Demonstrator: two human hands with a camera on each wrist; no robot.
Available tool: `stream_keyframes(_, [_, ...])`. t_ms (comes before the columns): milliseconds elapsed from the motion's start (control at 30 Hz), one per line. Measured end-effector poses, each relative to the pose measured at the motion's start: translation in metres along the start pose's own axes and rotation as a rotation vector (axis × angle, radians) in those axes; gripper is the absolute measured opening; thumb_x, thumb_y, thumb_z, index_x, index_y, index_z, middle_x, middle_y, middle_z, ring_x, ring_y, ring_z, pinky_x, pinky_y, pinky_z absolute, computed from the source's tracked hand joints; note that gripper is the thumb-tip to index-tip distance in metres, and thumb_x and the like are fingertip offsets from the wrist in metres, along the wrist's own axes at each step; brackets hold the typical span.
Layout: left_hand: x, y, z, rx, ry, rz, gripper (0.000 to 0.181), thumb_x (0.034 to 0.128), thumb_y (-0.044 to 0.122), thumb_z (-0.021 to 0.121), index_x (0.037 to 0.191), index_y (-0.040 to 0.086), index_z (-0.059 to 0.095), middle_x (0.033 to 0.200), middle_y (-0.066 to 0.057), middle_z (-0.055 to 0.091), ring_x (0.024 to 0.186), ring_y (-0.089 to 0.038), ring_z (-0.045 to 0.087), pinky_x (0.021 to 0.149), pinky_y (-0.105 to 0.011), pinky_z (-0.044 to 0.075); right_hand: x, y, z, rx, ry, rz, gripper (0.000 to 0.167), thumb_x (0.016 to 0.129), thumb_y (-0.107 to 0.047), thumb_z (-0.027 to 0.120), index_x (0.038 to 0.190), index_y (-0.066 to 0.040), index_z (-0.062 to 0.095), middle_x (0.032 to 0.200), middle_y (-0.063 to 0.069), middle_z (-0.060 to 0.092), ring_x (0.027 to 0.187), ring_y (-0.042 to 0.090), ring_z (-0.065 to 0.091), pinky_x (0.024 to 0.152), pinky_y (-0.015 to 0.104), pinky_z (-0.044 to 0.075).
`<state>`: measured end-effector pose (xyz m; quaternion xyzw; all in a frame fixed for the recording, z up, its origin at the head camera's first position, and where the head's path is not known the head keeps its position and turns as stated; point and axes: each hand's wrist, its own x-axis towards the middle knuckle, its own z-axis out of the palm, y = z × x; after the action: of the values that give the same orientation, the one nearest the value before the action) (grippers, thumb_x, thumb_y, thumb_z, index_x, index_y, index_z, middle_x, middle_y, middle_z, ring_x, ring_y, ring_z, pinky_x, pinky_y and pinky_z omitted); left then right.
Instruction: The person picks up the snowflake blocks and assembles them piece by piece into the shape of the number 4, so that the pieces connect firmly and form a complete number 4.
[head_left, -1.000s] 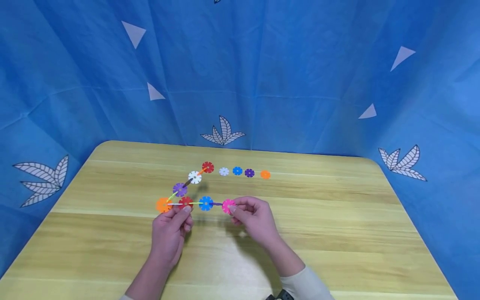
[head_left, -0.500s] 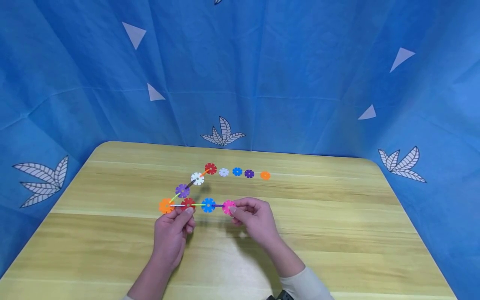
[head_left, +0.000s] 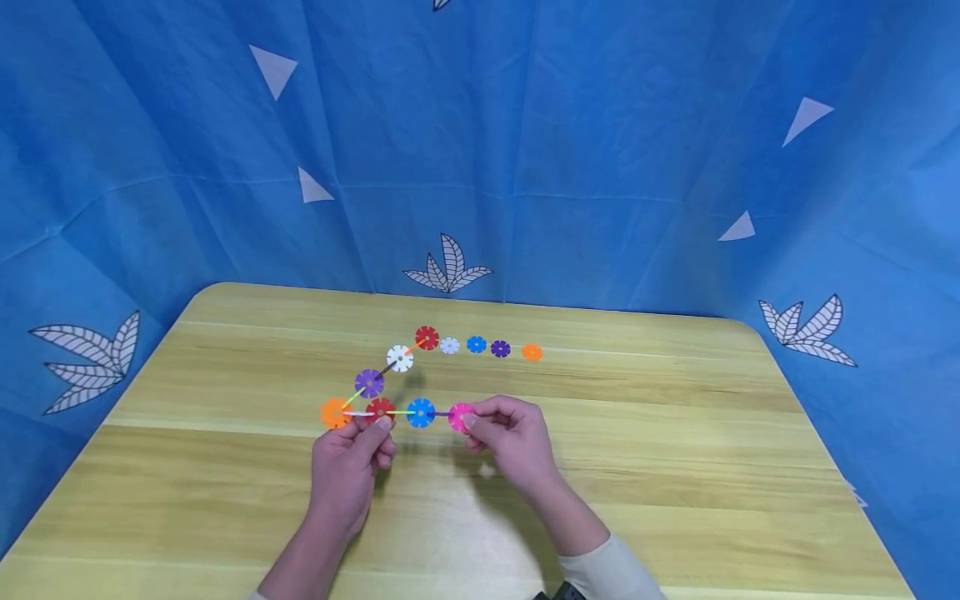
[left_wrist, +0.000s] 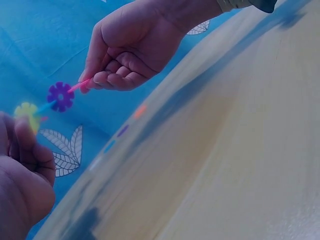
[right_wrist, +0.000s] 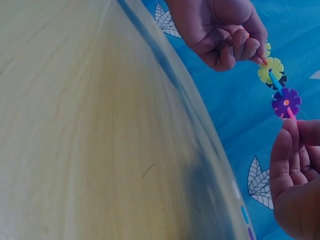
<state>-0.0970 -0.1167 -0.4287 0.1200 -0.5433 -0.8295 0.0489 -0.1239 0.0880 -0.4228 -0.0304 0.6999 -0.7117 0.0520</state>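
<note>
Covered and cropped
The left hand [head_left: 347,475] hides the lower edge of the red notched disc [head_left: 380,407]; the right hand [head_left: 517,442] covers part of the pink notched disc [head_left: 458,416]; the head view's bottom edge crops a black wrist-worn object [head_left: 568,592].

Your left forearm [head_left: 306,554] and right forearm [head_left: 570,512] reach forward and lean in toward each other. Your left hand [head_left: 345,468] pinches with its thumb [head_left: 372,434] on the near side against the forefinger, the other fingers curled in toward the palm. Your right hand [head_left: 519,442] pinches as well, fingertips pointing toward the left, its remaining fingers folded below the thumb and forefinger. You hold both hands up in front of you, side by side, near each other but not touching
</note>
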Motion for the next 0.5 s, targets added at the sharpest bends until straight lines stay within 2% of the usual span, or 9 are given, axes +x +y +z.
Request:
stream_keyframes(267, [-0.0015, -0.0019, 0.0013, 0.020, 0.011, -0.002, 0.016, 0.0928, -0.005, 0.064, 0.081, -0.015, 0.059, 0.062, -0.010, 0.060, 0.051, -0.013, 0.053, 0.048, -0.020, 0.048, -0.0022, 0.0030, 0.0002, 0.006, -0.021, -0.002, 0.006, 0.086, 0.009, 0.069, 0.092, 0.009, 0.070, 0.087, 0.016, 0.071, 0.064, 0.018, 0.066, 0.065, 0.033, 0.059])
stream_keyframes(500, [-0.0035, -0.0026, 0.0015, 0.023, 0.012, 0.022, 0.017, 0.0929, -0.004, 0.066, 0.089, -0.020, 0.061, 0.064, -0.011, 0.060, 0.053, -0.014, 0.054, 0.050, -0.021, 0.049, -0.0015, 0.0021, 0.0017, -0.002, 0.001, -0.003, 0.008, 0.089, 0.003, 0.069, 0.097, 0.004, 0.072, 0.084, 0.022, 0.068, 0.067, 0.022, 0.065, 0.067, 0.037, 0.059])
